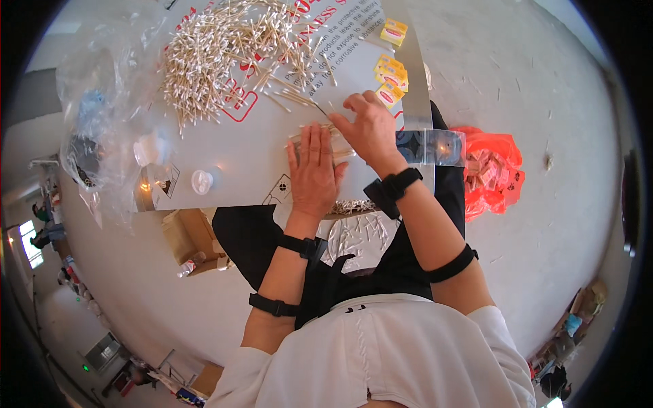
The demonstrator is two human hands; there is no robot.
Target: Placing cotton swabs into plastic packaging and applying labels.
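Note:
My left hand (313, 170) lies flat on the grey board (258, 163), fingers stretched out over a small bunch of cotton swabs (342, 145) that shows beside and between them. Just right of it is my right hand (371, 129), its fingers bent and its thumb apart from the forefinger. A thin dark stick (322, 109) lies by the right thumb tip; I cannot tell whether the thumb touches it. Beyond both hands spreads a big loose heap of cotton swabs (204, 64). Several yellow small boxes (390, 94) stand close to the right hand.
A white round cap (202, 181) and a clear plastic bag (102, 109) are at the left. A clear strip (445, 147) juts past the board's right edge. Beside it hangs a red bag (491, 173) of small packs. An open cardboard box (190, 238) sits below the board.

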